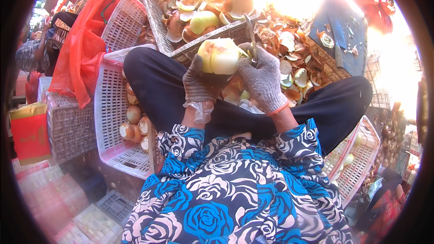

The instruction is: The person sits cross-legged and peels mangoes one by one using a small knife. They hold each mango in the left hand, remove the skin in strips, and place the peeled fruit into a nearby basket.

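My left hand (205, 83), in a grey knit glove with clear plastic at the wrist, holds a large peeled onion (220, 56) from below and the left. The onion is pale, with a cut line down its side and a brownish patch on top. My right hand (260, 76), in a light knit glove, grips a small knife (251, 34) whose blade points up and away. Its fingertips are close to the onion's right side, by a loose strip of onion layer. Just beyond, a plastic crate (203, 40) holds peeled-off onion layers and skins.
At my left, a white crate (112, 118) holds unpeeled onions (134, 115); a red mesh bag (83, 51) hangs behind it. Skins (288, 54) lie heaped ahead. A cleaver (335, 40) rests on a blue board (356, 30). Another crate (359, 166) stands at right. Another person (34, 52) sits far left.
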Action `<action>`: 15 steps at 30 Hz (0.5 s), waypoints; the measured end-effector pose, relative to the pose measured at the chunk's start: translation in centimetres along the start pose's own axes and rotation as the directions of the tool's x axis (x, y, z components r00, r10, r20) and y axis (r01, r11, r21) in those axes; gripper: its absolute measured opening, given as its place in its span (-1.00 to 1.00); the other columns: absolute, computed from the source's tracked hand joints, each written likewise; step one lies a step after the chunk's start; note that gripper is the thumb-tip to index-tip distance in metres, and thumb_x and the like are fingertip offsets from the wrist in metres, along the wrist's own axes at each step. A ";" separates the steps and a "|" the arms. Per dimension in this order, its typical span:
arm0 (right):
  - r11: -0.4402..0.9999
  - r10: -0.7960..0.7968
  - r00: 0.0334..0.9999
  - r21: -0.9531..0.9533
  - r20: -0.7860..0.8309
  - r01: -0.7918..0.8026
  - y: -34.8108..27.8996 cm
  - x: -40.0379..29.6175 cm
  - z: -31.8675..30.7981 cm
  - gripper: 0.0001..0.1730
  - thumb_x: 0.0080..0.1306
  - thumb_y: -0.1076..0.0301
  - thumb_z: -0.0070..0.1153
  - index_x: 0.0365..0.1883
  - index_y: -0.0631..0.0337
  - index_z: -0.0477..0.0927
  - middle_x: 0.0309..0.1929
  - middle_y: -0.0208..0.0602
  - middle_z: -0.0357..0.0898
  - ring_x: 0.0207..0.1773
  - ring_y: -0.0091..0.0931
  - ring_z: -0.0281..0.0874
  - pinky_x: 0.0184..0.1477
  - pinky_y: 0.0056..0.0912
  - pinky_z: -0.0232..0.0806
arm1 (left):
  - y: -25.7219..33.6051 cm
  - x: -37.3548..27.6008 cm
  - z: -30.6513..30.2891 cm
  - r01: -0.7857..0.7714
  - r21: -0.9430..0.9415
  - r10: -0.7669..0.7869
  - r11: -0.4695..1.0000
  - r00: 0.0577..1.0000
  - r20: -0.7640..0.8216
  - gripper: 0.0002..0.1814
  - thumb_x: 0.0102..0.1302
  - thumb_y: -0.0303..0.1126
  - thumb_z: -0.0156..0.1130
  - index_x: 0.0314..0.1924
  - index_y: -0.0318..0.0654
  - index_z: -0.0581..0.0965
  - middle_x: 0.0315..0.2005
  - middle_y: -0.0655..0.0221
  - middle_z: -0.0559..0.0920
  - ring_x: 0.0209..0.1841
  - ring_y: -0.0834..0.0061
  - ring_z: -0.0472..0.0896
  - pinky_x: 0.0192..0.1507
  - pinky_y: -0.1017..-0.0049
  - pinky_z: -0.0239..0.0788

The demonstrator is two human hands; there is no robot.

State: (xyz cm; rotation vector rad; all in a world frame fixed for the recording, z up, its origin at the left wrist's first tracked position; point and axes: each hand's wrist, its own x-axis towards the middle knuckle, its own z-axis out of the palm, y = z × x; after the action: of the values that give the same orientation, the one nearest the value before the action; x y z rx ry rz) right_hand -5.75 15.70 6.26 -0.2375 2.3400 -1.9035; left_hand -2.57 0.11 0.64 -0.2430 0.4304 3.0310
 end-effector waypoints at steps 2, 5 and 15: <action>0.998 0.046 0.999 -0.043 0.006 -0.045 -0.6 -0.1 -0.4 -0.68 0.25 0.44 0.12 -0.03 0.33 0.62 -0.30 -0.14 0.66 -0.33 -0.48 0.66 -0.30 -0.42 0.47 | 0.1 0.2 0.1 0.018 0.037 -0.018 0.999 1.000 0.002 -0.26 0.28 0.01 0.37 0.33 -0.25 0.39 0.25 0.11 0.47 0.31 0.03 0.41 0.33 -0.10 0.23; 0.974 -0.050 0.997 -0.222 -0.051 0.038 0.5 -0.1 0.0 -0.64 0.19 0.38 0.17 -0.04 0.33 0.62 -0.22 0.05 0.66 -0.22 -0.21 0.71 -0.19 -0.21 0.51 | -0.2 0.3 0.4 -0.006 0.082 0.014 0.997 0.995 -0.094 -0.23 0.25 -0.01 0.41 0.33 -0.26 0.37 0.23 0.13 0.48 0.32 0.05 0.42 0.33 -0.06 0.27; 0.938 0.187 0.957 0.251 0.221 -0.241 -1.8 0.3 -2.4 -0.68 0.29 0.51 0.11 0.03 0.35 0.61 -0.41 -0.28 0.67 -0.51 -0.65 0.57 -0.44 -0.58 0.42 | -0.4 0.8 -1.7 0.108 0.007 -0.108 0.994 0.993 0.056 -0.12 0.22 -0.05 0.43 0.39 -0.34 0.25 0.29 0.04 0.41 0.31 -0.03 0.39 0.31 -0.15 0.24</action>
State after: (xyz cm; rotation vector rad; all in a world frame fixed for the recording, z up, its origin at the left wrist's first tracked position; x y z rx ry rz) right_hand -6.37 17.60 8.48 -0.1267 1.8664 -1.9682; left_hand -3.09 0.06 -1.19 -0.1740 0.4047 2.9232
